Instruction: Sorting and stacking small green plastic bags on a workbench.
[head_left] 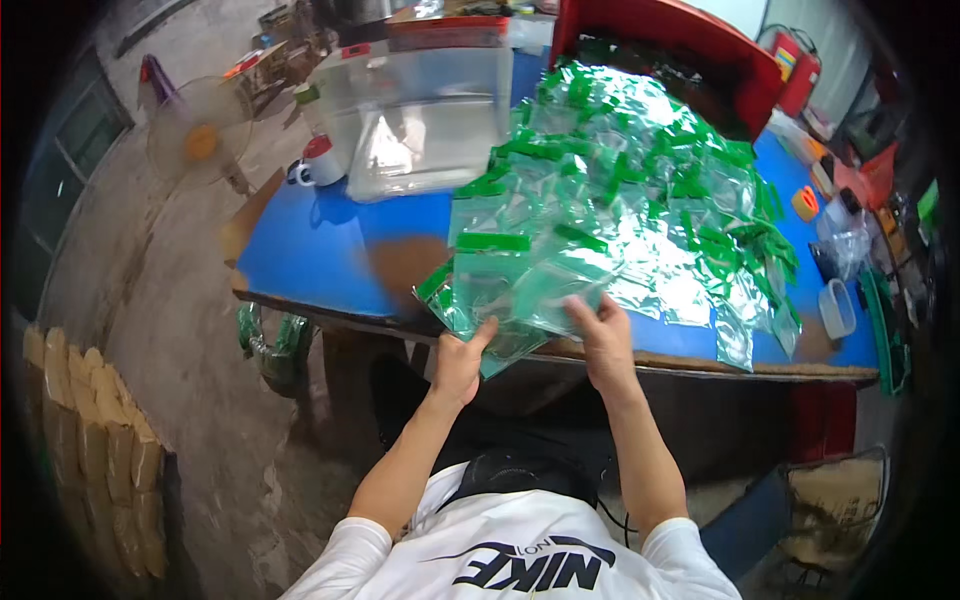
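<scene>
My left hand (461, 365) is closed on the lower edge of several clear plastic bags (487, 282) with green top strips, held at the table's front edge. Another clear bag (553, 292) is pinched between the thumb and fingers of my right hand (606, 342); it slants over the right side of the left hand's bags. Beyond both hands spreads a large, loose heap of the same green-topped bags (640, 190), shiny and overlapping. Some of the right hand's fingers are hidden behind the plastic.
The blue table (320, 245) has a worn brown patch. On it stand a red-and-white mug (320, 162) and a stack of large clear sheets or bags (425, 150). A red bin (660, 35) lies behind the heap; a clear tub (836, 308) and orange tape (805, 204) sit right. A fan (201, 140) stands left.
</scene>
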